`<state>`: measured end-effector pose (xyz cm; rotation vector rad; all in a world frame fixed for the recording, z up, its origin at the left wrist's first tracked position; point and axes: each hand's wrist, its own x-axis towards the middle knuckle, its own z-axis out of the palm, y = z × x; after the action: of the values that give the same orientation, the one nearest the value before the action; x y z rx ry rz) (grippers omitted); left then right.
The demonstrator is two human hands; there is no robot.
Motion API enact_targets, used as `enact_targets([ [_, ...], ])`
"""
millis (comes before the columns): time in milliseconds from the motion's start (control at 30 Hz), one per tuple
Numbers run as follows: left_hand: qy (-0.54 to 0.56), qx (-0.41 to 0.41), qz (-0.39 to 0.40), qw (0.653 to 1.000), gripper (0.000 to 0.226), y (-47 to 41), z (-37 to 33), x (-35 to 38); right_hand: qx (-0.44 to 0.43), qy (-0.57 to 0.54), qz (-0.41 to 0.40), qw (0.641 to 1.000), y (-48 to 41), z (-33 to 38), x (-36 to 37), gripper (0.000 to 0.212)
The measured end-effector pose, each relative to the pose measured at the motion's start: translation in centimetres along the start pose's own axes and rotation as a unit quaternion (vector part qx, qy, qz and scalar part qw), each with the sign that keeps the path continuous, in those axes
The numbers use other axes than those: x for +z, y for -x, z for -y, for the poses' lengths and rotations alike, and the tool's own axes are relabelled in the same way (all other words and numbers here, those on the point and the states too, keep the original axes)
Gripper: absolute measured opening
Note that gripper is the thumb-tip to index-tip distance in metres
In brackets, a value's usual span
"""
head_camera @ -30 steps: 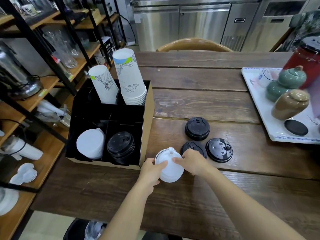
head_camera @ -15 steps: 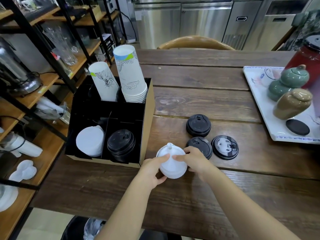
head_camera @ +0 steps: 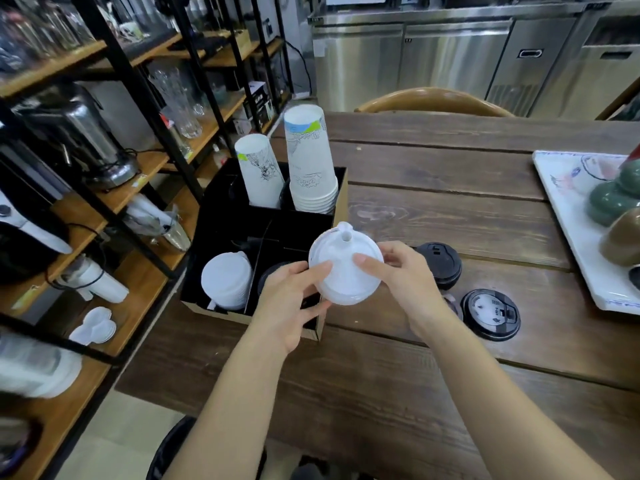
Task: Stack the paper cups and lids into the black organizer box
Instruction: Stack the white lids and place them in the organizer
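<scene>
Both hands hold a stack of white lids in the air, over the right front corner of the black organizer box. My left hand grips its left edge and my right hand its right edge. Inside the box, two stacks of paper cups stand upside down at the back, a pile of white lids lies front left, and black lids front right are mostly hidden by my left hand. More black lids and one flipped lid lie on the table.
A white tray with ceramic jars stands at the table's right edge. Wooden shelves with glassware and appliances run along the left. A wooden chair back sits at the far side, steel fridges behind it.
The white lid stack has been lifted off the table and carried up and left, over the box's front right corner. The view has shifted left and nearer.
</scene>
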<state>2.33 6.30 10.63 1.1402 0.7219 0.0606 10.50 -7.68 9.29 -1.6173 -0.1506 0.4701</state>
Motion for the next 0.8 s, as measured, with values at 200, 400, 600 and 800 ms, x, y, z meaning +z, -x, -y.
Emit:
enact_targets([
  [200, 0.023, 0.023, -0.014, 0.999, 0.009, 0.2, -3.1, -4.8, -0.009, 0.014, 0.035, 0.999, -1.4, 1.8, 5.8, 0.033],
  [400, 0.052, 0.015, -0.053, 0.997, 0.022, -1.5, -4.9, -11.4, -0.013, 0.051, 0.073, 0.996, -3.4, 2.5, 12.8, 0.034],
  [600, 0.075, -0.014, -0.093, 0.993, 0.010, -4.2, -5.5, -16.1, 0.017, 0.102, 0.105, 0.989, -6.0, 1.9, 18.2, 0.034],
  [800, 0.011, 0.011, -0.129, 0.991, 0.014, -7.1, -4.8, -18.0, 0.055, 0.188, 0.109, 0.974, -6.8, 0.4, 20.3, 0.033],
])
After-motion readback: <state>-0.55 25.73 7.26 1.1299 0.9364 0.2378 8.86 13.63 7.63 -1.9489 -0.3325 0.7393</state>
